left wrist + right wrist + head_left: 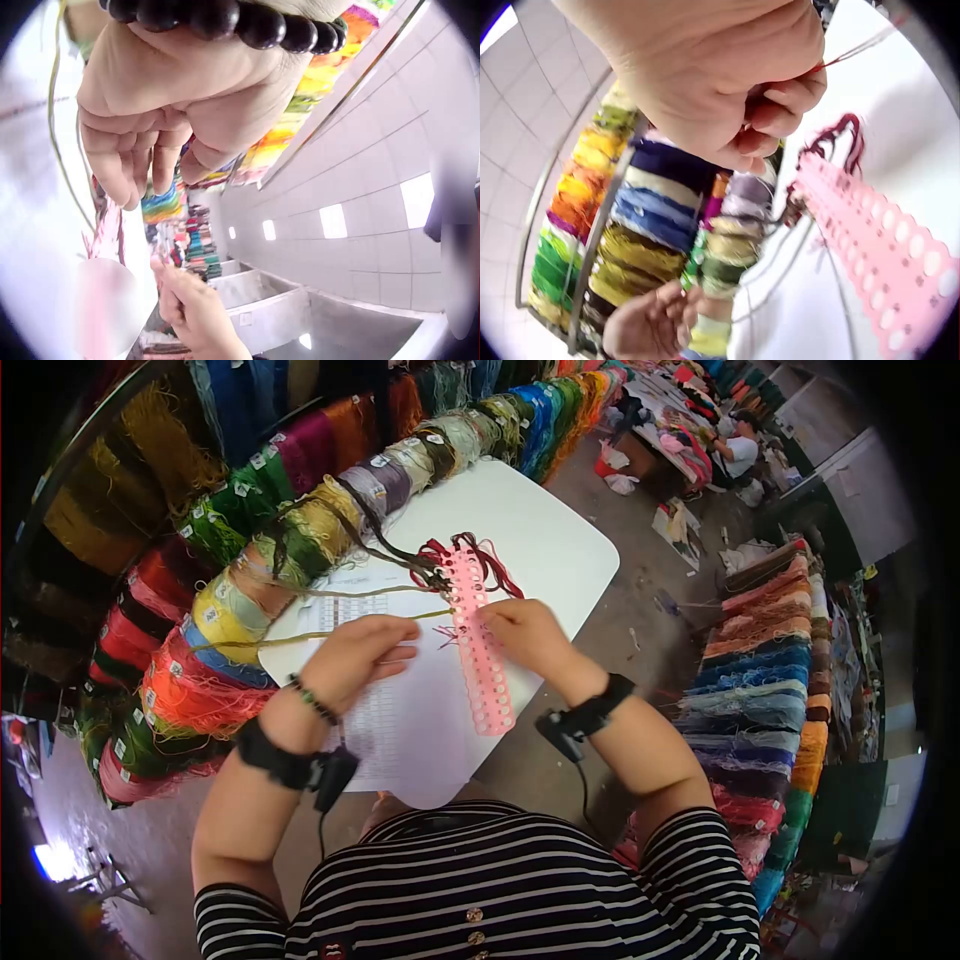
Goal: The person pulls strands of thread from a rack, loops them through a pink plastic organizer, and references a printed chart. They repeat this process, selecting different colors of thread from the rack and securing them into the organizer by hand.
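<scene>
A long pink thread card (487,680) with scalloped edges and rows of holes lies on the white table (565,530). Dark red thread (848,146) and dark strands (385,545) are looped at its far end. My right hand (535,635) is over the card's right edge, fingers curled; a thin red thread (862,48) comes out of its grip in the right wrist view. To the card's left, my left hand (362,650) hovers above printed paper (375,745), fingers loosely bent and holding nothing. Olive strands (300,637) run from the skeins at left toward the card.
Skeins (225,615) of many colours hang on a rack curving along the table's left and far side. Another rack of skeins (755,680) stands at the right. Farther back, a person (738,452) sits by a cluttered table.
</scene>
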`<state>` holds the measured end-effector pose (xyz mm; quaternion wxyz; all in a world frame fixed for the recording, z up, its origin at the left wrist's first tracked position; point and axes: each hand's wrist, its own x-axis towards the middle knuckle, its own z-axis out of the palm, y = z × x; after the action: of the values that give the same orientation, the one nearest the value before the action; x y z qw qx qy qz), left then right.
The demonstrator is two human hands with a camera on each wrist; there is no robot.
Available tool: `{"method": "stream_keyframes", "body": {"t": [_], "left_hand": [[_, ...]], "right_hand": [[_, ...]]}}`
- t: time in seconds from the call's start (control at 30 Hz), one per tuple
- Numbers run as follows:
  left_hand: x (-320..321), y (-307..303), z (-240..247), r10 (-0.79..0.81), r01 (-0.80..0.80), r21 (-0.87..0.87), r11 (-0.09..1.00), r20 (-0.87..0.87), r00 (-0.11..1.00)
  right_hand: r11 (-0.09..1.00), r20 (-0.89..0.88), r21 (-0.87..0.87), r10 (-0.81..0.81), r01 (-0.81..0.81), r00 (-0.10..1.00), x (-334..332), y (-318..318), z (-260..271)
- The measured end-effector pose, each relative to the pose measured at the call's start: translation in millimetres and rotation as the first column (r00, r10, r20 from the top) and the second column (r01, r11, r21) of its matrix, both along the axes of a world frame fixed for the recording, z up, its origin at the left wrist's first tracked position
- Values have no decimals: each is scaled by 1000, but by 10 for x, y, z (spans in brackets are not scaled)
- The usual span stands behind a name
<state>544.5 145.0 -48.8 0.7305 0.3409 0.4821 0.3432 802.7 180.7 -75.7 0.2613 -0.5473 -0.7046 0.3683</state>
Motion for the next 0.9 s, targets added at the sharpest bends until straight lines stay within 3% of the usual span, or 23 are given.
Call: {"method": "stream_keyframes", "body": {"t": [0.13, 0.27, 0.43, 0.63, 0.73, 0.9], "left_hand": [[531, 259, -331, 82, -55, -187, 981, 140, 987], [653, 410, -481, 165, -150, -251, 956, 42, 985], [860, 468, -527, 158, -162, -128, 978, -40, 987], [985, 527, -699, 164, -160, 42, 986, -107, 981], [988, 512, -718, 155, -142, 113, 983, -114, 981], [958, 500, -712, 141, -125, 152, 980, -101, 985]], "right_hand": [[981, -64, -187, 31, -43, 997, -13, 188, -295], [964, -103, -257, 45, -70, 994, 52, 282, -445], [941, -183, -313, 72, -128, 980, 98, 384, -489], [840, -455, -514, -93, -175, 885, 157, 429, -479], [772, -464, -606, -144, -194, 874, 174, 449, -403], [767, -473, -607, -136, -210, 870, 136, 478, -392]]}}
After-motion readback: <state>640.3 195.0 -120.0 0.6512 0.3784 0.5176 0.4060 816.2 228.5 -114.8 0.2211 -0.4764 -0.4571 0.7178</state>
